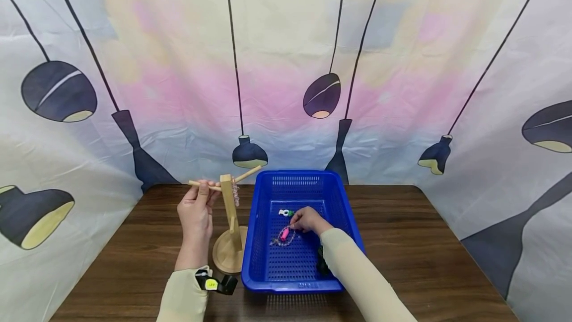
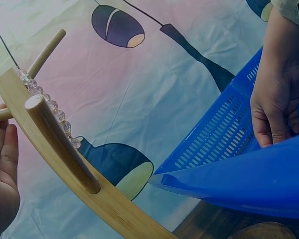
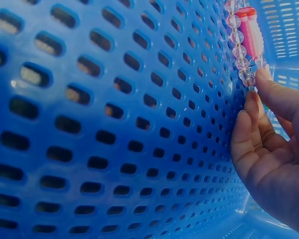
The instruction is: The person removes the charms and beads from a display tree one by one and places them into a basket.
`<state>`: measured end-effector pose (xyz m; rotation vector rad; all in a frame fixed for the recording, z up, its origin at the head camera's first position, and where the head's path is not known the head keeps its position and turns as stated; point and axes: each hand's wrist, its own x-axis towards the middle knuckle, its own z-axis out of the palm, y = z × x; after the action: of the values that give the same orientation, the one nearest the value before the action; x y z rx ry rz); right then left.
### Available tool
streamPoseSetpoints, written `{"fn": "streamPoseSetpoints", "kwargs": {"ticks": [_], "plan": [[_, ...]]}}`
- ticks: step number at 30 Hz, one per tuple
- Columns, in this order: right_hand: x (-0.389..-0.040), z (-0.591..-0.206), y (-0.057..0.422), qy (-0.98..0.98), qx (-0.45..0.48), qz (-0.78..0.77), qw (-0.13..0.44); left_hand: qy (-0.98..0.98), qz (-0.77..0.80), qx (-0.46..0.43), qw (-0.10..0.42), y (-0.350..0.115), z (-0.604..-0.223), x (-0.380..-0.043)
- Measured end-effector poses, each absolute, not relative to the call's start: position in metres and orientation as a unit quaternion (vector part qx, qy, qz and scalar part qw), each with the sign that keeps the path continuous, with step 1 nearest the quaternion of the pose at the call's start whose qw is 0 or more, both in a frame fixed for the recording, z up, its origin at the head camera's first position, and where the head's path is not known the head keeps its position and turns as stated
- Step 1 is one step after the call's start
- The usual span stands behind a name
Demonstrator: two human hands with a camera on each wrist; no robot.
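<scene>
My left hand [image 1: 196, 212] pinches a peg of the wooden stand [image 1: 229, 202] between thumb and fingers. On the stand's opposite peg hangs a clear beaded bracelet [image 2: 52, 105], close to the post. Inside the blue plastic basket [image 1: 248, 257], my right hand [image 1: 308, 221] pinches the edge of another clear beaded bracelet [image 3: 240, 51] between thumb and fingertips. A bright pink piece [image 3: 251, 32] lies within or against that bracelet's loop; whether it is attached I cannot tell. Just beyond the right fingertips is a small white and green item [image 1: 284, 212].
A dark item [image 1: 321, 261] lies in the basket's near right part, half hidden by the right sleeve [image 1: 353, 262]. The stand's round base [image 1: 228, 252] is beside the basket's left wall on the brown wooden table [image 1: 402, 252]. Behind hangs a lamp-printed cloth [image 1: 286, 63].
</scene>
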<state>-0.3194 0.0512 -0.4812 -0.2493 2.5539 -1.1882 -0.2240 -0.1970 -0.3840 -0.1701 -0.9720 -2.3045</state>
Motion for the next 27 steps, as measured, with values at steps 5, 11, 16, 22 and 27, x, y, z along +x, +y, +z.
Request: {"fn": "streamPoseSetpoints", "kwargs": {"ticks": [5,11,16,22,27], "plan": [[-0.319,-0.481,0.052,0.890,-0.087,-0.419,0.157,-0.364,-0.875,-0.068,0.312,-0.197,-0.385,-0.224],[-0.323,-0.482,0.053,0.886,-0.083,-0.427,0.163,-0.370,-0.872,-0.072,0.313,-0.197,-0.385,-0.224],[-0.323,-0.481,0.053,0.887,-0.078,-0.423,0.167,-0.369,-0.872,-0.072,0.313,-0.197,-0.385,-0.224],[-0.317,-0.471,0.053,0.886,-0.068,-0.424,0.173,-0.366,-0.874,-0.071,0.311,-0.198,-0.385,-0.224],[-0.315,-0.465,0.054,0.883,-0.061,-0.434,0.168,-0.368,-0.874,-0.070,0.309,-0.197,-0.385,-0.224]]}}
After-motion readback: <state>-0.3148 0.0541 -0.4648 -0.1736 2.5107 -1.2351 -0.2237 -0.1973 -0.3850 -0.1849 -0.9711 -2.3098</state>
